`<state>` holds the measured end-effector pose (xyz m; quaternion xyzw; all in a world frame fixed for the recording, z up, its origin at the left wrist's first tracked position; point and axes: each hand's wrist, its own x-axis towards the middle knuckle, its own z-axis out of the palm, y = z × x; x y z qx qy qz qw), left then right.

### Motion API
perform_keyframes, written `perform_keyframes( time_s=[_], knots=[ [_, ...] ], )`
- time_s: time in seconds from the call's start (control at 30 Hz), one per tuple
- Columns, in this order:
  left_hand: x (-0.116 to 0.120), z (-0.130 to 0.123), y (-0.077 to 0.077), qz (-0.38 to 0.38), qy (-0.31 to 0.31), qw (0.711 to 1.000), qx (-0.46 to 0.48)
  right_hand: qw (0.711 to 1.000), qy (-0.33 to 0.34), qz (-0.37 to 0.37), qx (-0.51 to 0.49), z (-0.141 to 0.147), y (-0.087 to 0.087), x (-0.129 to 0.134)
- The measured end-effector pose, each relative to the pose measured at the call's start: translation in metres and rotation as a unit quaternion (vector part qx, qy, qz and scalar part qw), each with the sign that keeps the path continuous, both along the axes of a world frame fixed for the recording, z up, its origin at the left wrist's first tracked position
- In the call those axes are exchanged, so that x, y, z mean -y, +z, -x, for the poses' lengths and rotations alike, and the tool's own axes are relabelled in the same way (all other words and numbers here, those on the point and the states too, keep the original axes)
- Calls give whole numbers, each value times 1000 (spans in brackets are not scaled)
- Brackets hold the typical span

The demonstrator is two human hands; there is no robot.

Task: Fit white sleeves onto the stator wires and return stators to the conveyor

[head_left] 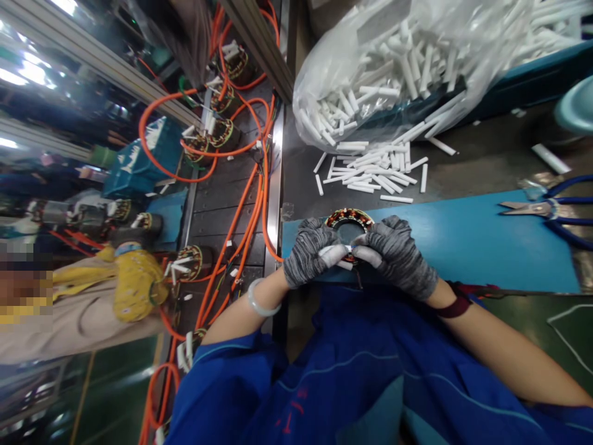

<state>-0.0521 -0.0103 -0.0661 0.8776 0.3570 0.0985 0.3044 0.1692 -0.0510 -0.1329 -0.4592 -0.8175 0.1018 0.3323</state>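
A motor stator with copper windings round an open centre sits on the blue mat in front of me. My left hand, in a grey knit glove with white-covered fingertips, is closed at the stator's near side, its thumb against a small white tube. From the other side my right hand, gloved alike, pinches close to the tube's end; what lies between its fingers is too small to make out. Below the left thumb a second white tube sticks out at the near rim.
Cut white tubes lie piled beyond the mat, before a plastic bag of more tubes. Blue-handled scissors rest at the right. Along the left, orange hoses cross a conveyor with several stators. A co-worker's yellow sleeve reaches there.
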Motion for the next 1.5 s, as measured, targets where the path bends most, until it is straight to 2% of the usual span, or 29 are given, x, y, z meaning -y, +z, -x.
perform_keyframes(
  time_s=[0.1,0.17,0.3,0.4,0.5,0.6,0.67,0.77,0.83,0.93,1.07,1.2,1.27,1.37,1.5],
  knots=[
    [-7,3,7,-33,-23,997,-61,1000,-9,12,4,0,-4,-3],
    [-12,-2,11,-47,-42,990,-129,999,15,32,-28,-4,-7,-5],
    [-19,-33,20,-73,-92,956,-269,972,78,115,-192,-20,-9,-6],
    [-22,-58,32,-60,-128,934,-329,951,33,162,-260,-34,-9,3],
    [-27,-64,42,-78,-152,937,-304,945,-25,188,-267,-47,-8,19],
    [-41,-57,38,-85,-156,954,-239,945,-58,174,-271,-51,0,32],
    [-53,-53,29,-72,-125,964,-222,951,-58,139,-270,-48,6,35],
    [-64,-52,21,-65,-40,974,-214,960,-11,101,-260,-42,11,32],
    [-61,-49,21,-76,3,981,-176,964,30,96,-247,-39,8,31],
    [-38,-40,26,-131,39,986,-93,962,80,107,-236,-41,-3,29],
    [1,-33,25,-188,-5,980,-66,944,139,161,-253,-56,-16,22],
    [24,-40,17,-223,5,969,-108,908,213,264,-246,-74,-10,7],
    [28,-47,13,-230,8,965,-123,896,210,303,-248,-76,-1,2],
    [28,-55,5,-215,14,965,-147,890,159,326,-277,-68,10,-1],
    [16,-51,5,-168,-42,973,-152,889,123,335,-286,-53,15,-5]
  ],
)
